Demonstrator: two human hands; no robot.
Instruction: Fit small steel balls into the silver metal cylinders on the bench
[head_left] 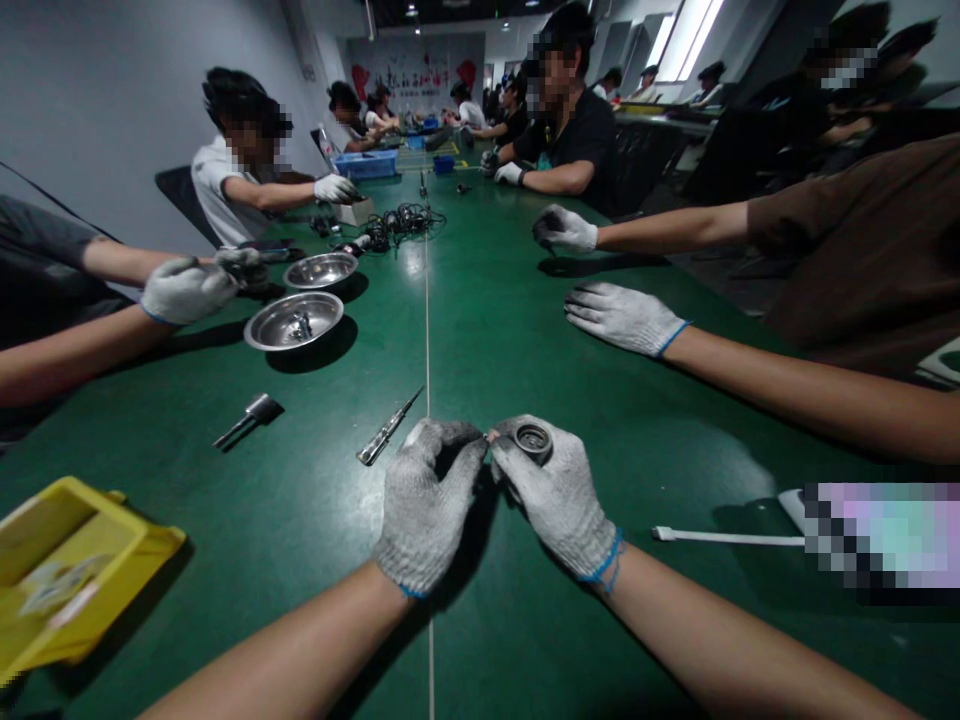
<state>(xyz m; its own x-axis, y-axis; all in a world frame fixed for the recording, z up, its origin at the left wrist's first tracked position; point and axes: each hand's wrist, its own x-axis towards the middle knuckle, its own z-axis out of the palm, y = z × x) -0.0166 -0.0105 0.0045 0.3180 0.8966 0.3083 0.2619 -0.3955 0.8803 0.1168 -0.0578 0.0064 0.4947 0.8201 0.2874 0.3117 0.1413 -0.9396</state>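
Note:
Both of my hands wear grey knit gloves and meet over the green table near its front edge. My right hand is closed round a small dark round metal part with a ringed opening facing up. My left hand is curled with its fingertips pinched against the right hand's fingertips, beside that part; what it pinches is hidden. A slim metal tool lies on the table just left of my left hand.
Two steel bowls and a small metal tool lie at the left, a yellow bin at the near left corner. A white cable lies at the right. Other people's gloved hands rest on both sides.

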